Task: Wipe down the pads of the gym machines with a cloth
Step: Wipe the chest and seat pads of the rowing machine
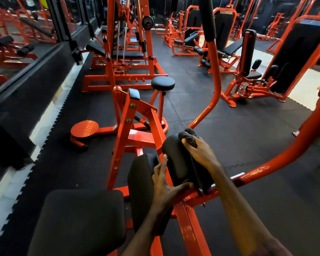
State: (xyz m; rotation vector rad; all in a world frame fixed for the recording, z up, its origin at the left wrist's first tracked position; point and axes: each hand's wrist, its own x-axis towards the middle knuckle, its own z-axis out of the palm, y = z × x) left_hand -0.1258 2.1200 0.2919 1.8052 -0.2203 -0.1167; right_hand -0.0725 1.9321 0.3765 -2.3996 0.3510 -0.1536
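The right hand (198, 150) clamps its fingers round a dark cloth (189, 136), bunched at the far top of the right-hand pad (177, 163). The left hand (164, 183) braces where the pads meet, fingers spread and straight, thumb hooked under the right pad's near edge. The wadded cloth covers little surface, so I'd expect missed strips, and a knuckle could catch the orange frame (129, 126) between the pads. The left-hand pad (140, 182) is partly hidden by the forearm; the cloth's loose end can't be made out.
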